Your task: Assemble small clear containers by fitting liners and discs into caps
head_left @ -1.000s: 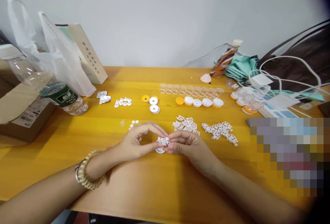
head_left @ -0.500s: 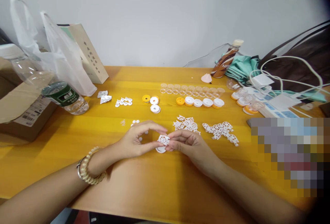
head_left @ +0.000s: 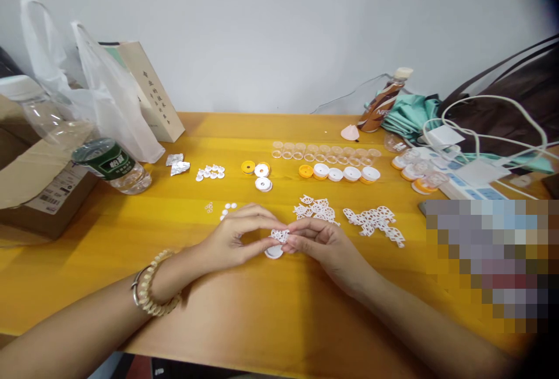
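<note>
Between my fingertips is a small white openwork plastic piece (head_left: pixel 279 235). My left hand (head_left: pixel 242 236) pinches it from the left with thumb and forefinger, and my right hand (head_left: pixel 312 236) pinches its right side. Just below it sits a round white cap (head_left: pixel 274 252), partly covered by the piece and my fingers. Past my right hand lie two groups of similar white openwork pieces, a nearer pile (head_left: pixel 315 210) and one further right (head_left: pixel 376 223). Small white discs (head_left: pixel 225 212) lie beyond my left hand, partly hidden by it, beside tiny pale rings (head_left: pixel 209 208).
Further back are a row of clear cups (head_left: pixel 323 152), white and orange round caps (head_left: pixel 336 174), and white knobbed parts (head_left: pixel 210 172). At left stand a cardboard box (head_left: pixel 39 187) and a water bottle (head_left: pixel 111 163); at right, a power strip (head_left: pixel 469 184) with cables.
The white openwork piece has tilted between my fingertips. The left thumb and forefinger have closed in on it, and more of the small discs behind the left hand now show.
</note>
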Demonstrator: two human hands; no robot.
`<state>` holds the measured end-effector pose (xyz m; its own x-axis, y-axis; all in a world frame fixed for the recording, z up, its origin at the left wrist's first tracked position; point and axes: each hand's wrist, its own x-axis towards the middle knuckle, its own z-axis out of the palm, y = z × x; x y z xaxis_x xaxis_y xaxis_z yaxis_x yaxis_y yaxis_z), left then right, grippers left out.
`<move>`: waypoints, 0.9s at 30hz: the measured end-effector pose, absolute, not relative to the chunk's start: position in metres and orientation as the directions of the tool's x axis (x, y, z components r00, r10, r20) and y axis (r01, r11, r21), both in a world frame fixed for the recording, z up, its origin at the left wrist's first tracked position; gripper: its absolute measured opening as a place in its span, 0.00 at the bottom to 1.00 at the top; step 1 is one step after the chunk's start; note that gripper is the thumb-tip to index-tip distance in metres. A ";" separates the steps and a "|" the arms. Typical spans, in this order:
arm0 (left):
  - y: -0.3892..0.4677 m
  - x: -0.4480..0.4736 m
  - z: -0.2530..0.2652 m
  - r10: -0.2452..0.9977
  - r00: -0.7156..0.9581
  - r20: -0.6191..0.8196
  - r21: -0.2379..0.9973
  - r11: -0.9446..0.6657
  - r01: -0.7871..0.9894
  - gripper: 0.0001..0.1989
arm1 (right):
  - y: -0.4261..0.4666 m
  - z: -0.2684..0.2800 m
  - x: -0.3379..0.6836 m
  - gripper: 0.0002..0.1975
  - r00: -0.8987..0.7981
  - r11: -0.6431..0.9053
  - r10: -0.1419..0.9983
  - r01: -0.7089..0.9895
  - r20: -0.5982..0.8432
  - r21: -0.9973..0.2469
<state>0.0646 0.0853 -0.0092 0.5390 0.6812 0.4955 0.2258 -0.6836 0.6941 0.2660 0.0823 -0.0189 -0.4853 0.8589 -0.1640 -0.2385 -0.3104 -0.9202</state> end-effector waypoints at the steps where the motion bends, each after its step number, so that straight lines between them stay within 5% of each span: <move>1: 0.085 0.065 -0.010 0.686 0.535 0.493 0.696 -0.680 0.232 0.13 | 0.082 -0.019 0.266 0.08 -0.483 -0.311 0.860 -0.241 -0.163 -0.919; 16: 0.078 0.072 -0.011 0.762 0.490 0.424 0.789 -0.576 0.213 0.12 | 0.083 -0.015 0.266 0.08 -0.445 -0.236 0.885 -0.176 -0.137 -0.956; 27: 0.069 0.084 -0.007 0.925 0.354 0.139 0.966 -0.205 0.158 0.08 | 0.082 -0.016 0.265 0.08 -0.437 -0.175 0.893 -0.127 -0.104 -0.976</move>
<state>0.0842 0.0686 -0.0072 0.3538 0.9250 0.1388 0.1583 -0.2055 0.9658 0.2654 0.0824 -0.0156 -0.4372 0.8934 -0.1036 -0.1269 -0.1753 -0.9763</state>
